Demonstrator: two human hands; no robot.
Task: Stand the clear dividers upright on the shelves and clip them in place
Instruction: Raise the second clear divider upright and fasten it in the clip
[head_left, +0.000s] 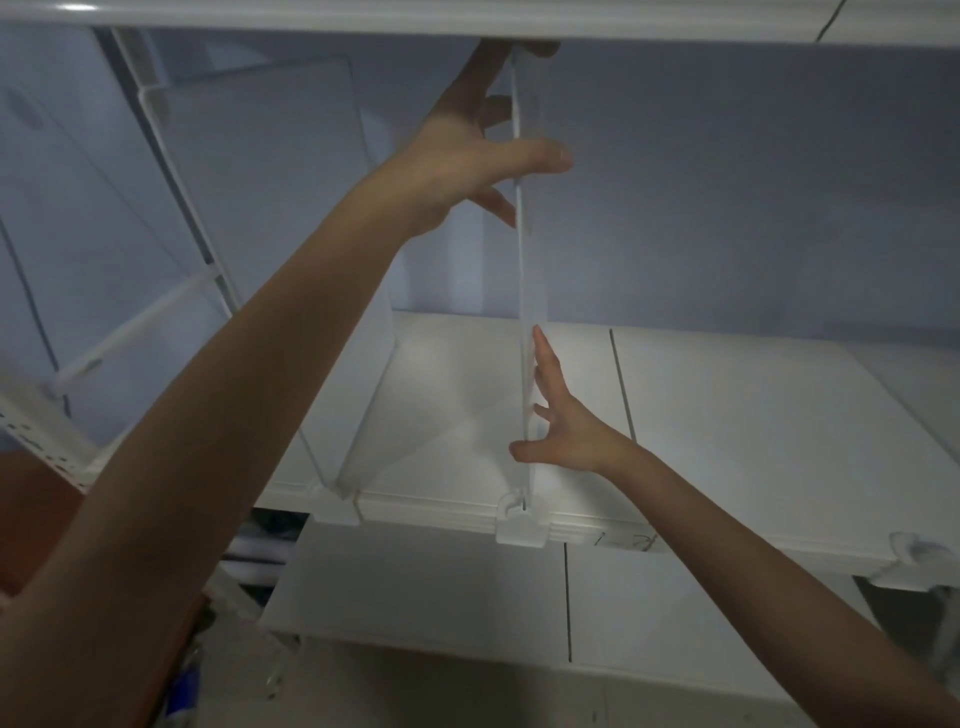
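A clear divider (531, 280) stands upright, edge-on to me, on the white shelf (727, 415). Its foot sits in a clear clip (521, 525) on the shelf's front lip. My left hand (483, 150) grips the divider near its top, thumb on the right face, fingers on the left, just under the upper shelf (467, 21). My right hand (563, 421) holds the lower part, fingers spread along its right face and thumb at its front edge. A second clear divider (291, 208) stands upright to the left, behind my left forearm.
Another clear clip (909, 551) sits on the shelf's front lip at the far right. A lower white shelf (415, 597) lies beneath. A white perforated upright (36, 436) stands at the left. Dark clutter shows at the bottom left.
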